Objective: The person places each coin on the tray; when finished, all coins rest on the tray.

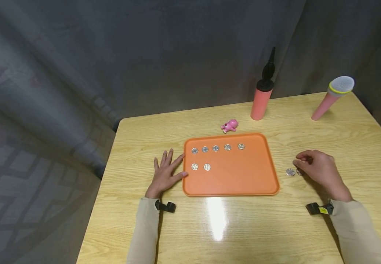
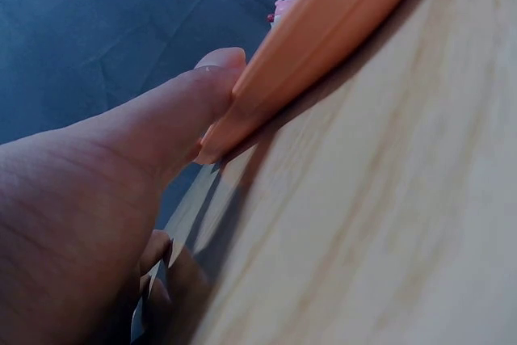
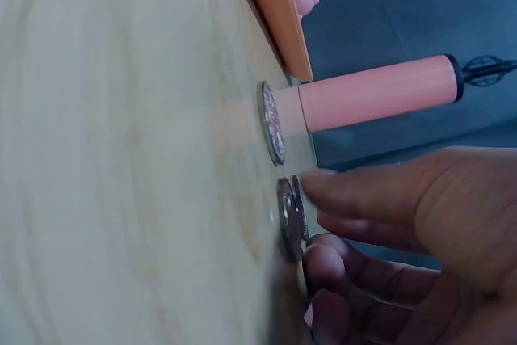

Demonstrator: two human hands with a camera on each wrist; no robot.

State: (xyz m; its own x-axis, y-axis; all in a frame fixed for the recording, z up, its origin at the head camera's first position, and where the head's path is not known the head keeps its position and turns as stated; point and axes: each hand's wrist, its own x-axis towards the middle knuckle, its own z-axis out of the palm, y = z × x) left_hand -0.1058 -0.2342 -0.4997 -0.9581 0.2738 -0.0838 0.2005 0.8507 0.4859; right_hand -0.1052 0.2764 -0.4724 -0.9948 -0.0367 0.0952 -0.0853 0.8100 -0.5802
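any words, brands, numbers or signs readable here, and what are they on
No text is legible in any view.
Yellow label by the right sleeve: too small to read.
Silvery discs on the orange tray and wooden table: markings too small or blurred.

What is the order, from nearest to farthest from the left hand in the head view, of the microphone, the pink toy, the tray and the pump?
From the left hand:
1. Tray: touching it, on its right.
2. Pink toy: behind the tray.
3. Pump: farther right, past the toy.
4. Microphone: far right, near the table's back corner.
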